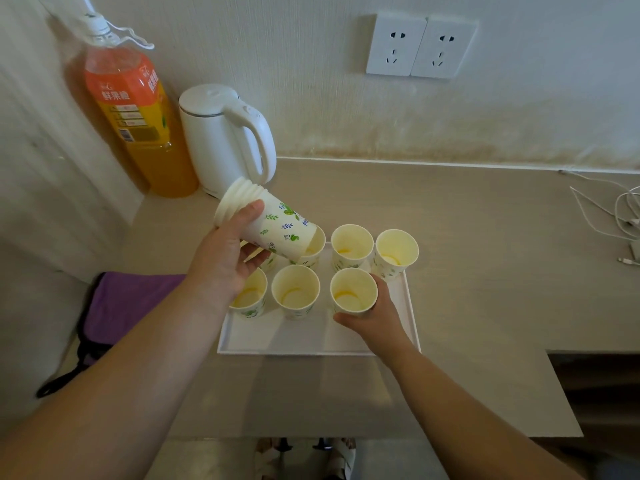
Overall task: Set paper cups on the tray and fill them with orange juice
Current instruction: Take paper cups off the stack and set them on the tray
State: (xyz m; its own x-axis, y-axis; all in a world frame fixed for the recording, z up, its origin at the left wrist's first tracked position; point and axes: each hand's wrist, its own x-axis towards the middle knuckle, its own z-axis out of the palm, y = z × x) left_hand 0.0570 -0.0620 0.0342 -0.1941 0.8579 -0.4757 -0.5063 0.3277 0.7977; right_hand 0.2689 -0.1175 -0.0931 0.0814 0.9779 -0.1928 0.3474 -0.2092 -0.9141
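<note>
Right hand (375, 318) grips the front-right cup (353, 292) on the tray (311, 339): seat it flat, level with the other cups (295, 289), before the fingers (380, 284) loosen; left hand (225, 268) grips the tilted stack of cups (277, 225), best kept clear of them

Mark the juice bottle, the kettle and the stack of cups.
juice bottle (128, 102): head view, on its orange label.
kettle (211, 140): head view, on its white body.
stack of cups (282, 228): head view, on the outermost cup's printed side.
</note>
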